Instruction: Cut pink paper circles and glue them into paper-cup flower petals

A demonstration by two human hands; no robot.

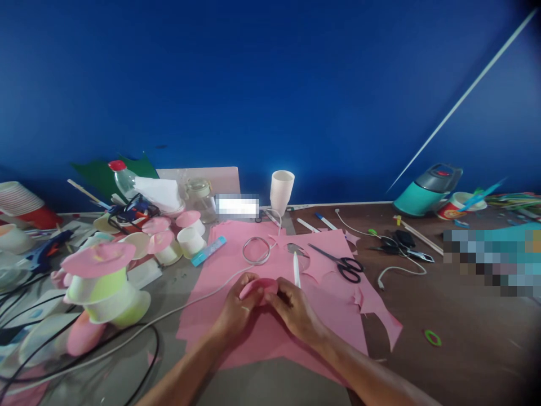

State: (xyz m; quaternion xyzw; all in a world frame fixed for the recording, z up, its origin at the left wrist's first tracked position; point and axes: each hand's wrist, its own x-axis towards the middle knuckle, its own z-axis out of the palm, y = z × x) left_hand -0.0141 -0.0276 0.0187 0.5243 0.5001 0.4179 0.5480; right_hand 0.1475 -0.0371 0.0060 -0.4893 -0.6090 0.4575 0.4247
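Against a blue wall, on the cluttered tabletop (465, 316), a small pink paper piece (258, 287) is pinched between both hands (236, 310) (296, 310) over the pink sheet (270, 338), where it could be creased or torn by too tight a grip, or the white pen (296, 269) just beside the right hand knocked away.

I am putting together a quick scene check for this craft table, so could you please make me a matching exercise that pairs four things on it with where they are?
Things:
1. black scissors
2. white cup
3. pink round piece
4. green ring

Places:
A. upright at the back, close to the blue wall
B. alone on the brown tabletop, right of the pink sheet
C. between the fingers of the left hand and right hand
D. lying open on the pink sheet, right of the hands

Pairs: 1-D, 2-A, 3-C, 4-B
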